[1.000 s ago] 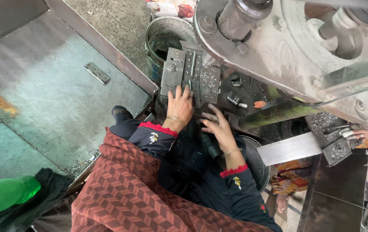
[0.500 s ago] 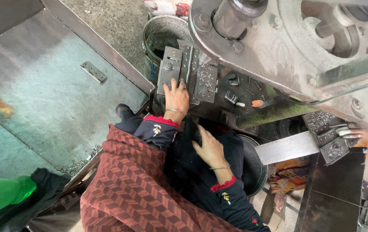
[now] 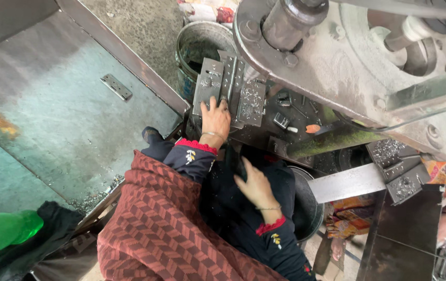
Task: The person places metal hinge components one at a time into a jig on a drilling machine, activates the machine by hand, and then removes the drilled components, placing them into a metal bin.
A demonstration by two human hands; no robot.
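My left hand (image 3: 215, 118) lies flat on the grey metal plates (image 3: 228, 89) of the big machine (image 3: 337, 57), and my fingers are spread out and press on the metal, so they hold nothing. The plates sit at the front of the machine, just below a round tin bucket (image 3: 202, 44). Little metal chips lie on them. My right hand (image 3: 255, 186) is lower down, over my dark lap, well apart from the plates. Its fingers are open and a bit bent, and I see nothing in them. A red patterned shawl (image 3: 160, 229) covers my left arm. A small flat metal piece with holes (image 3: 115, 86) lies alone on the big grey sheet (image 3: 51, 119) at my left. A green bottle (image 3: 2, 231) lies near the bottom corner
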